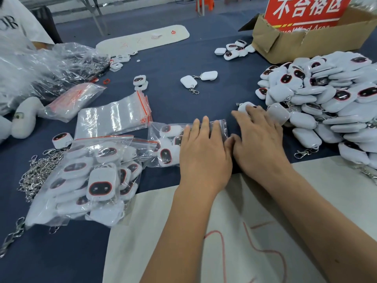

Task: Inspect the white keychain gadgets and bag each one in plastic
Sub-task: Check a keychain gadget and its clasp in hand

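Pressing flat left hand [204, 148] on a filled bag [169, 144]; right hand [259, 137] loose, huge unbagged pile [326, 103] left.

Dark blue table cloth [175, 64], metal table legs [95, 13] beyond — pale floor, orange stool [205, 4] far back

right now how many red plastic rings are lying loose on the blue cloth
2: one red ring sits just right of the crumpled plastic heap, another red ring beside it at the heap's edge. More may be hidden under the plastic.
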### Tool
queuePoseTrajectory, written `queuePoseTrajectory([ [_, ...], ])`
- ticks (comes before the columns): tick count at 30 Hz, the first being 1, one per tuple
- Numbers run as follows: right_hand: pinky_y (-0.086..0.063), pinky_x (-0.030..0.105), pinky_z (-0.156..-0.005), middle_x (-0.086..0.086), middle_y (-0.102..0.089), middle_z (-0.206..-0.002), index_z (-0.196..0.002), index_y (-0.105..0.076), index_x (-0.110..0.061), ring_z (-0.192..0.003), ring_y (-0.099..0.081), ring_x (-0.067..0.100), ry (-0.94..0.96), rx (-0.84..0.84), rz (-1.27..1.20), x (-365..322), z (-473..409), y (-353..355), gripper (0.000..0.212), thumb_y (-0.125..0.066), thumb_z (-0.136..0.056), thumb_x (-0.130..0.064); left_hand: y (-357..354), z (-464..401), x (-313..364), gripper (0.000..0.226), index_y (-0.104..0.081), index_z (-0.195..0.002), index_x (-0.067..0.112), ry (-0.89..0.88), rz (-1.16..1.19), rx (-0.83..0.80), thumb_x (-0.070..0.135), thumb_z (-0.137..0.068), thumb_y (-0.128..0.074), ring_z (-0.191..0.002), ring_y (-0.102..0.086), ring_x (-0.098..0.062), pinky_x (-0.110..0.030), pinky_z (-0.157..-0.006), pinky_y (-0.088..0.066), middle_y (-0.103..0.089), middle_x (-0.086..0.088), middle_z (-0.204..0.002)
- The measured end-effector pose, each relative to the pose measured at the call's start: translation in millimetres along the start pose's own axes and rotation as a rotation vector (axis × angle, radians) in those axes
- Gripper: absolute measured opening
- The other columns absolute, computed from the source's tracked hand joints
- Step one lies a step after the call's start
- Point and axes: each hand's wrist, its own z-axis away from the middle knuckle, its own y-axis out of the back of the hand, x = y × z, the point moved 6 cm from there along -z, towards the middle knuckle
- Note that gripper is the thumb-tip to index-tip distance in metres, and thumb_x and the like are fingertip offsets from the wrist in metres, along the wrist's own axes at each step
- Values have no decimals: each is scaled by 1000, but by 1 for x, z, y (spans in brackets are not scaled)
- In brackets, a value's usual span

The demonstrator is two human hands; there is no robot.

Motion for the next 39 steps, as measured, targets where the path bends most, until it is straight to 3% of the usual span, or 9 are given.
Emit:
queuePoseTrajectory([
  [3, -33, 35, -104, 11, -60, -132, -134, -64, -15, -125, -47, 34, -10, 200, -143, 2, 5, 15, 47, -69, -87, -9, -2, -3, -2, 63, -30, -161, 17, -11, 5, -13, 52, -108, -21, -159, -10, -26, -41, -128, -2, -18, -10, -172],
  [8, -21, 46, -122, 13, -23, -168, -155, -44, -25, -156, -17, 33, -20, -50, 34, -1, 0, -2, 55, -56, -101, -21, 2, -4, -10, 62, -38, -157, 21, 9, 30, 12, 54, -107, -25, -159, -12, -26, -40, -128, 0, -24, -5, -171],
  [10, -33, 46, -113, 10, -43, -153, -139, -59, -21, -142, -37, 35, 11, 6, -36, -1, -1, 1, 42, -62, -98, -19, 4, -6, -16, 57, -46, -153, 21, 52, 39, 14, 51, -108, -27, -157, -19, -27, -40, -128, -4, -32, -6, -167],
  [13, -42, 37, -92, 6, -58, -114, -114, -66, -14, -108, -54, 32, 54, 168, -228, 0, 3, 13, 27, -72, -89, -9, 15, -8, -21, 41, -72, -110, 13, 71, 249, 138, 37, -108, -39, -137, -47, -28, -38, -120, -27, -65, -9, -132],
  [15, -40, 35, -96, 9, -58, -119, -124, -64, -12, -112, -52, 33, 15, 168, -242, 3, 2, 11, 37, -73, -89, -10, 29, -3, -25, 31, -72, -89, 11, 86, 462, 329, 27, -105, -51, -112, -58, -26, -32, -103, -39, -71, -6, -106],
  [20, -36, 34, -101, 8, -57, -124, -128, -66, -14, -118, -48, 33, -67, 80, -167, 9, -1, 4, 37, -74, -94, -27, 41, 4, -29, 15, -73, -91, 14, 164, 688, 518, 18, -99, -62, -90, -62, -12, -28, -84, -47, -71, 2, -94],
  [26, -57, 37, -90, -5, -74, -104, -125, -72, -23, -96, -70, 16, 253, 39, -787, -15, 7, 11, 43, -72, -89, 2, 33, -2, -28, 15, -76, -108, 18, 110, 860, 346, 19, -100, -65, -90, -70, -9, -27, -82, -54, -76, 7, -98],
  [30, -58, 28, -84, 2, -78, -96, -133, -59, -21, -89, -75, 15, 80, 22, -1173, -6, 4, 3, 48, -73, -91, -2, 37, -2, -31, 12, -79, -94, 12, 115, 973, 390, 14, -98, -68, -78, -71, -7, -19, -72, -55, -76, 7, -82],
  [39, -57, 40, -99, -3, -80, -103, -111, -78, -24, -102, -74, 20, 36, 62, -1191, -1, 2, 5, 22, -78, -90, -19, 24, -2, -36, 7, -78, -99, 9, 156, 1149, 170, 14, -95, -75, -71, -76, -18, -26, -63, -61, -79, -3, -80],
])
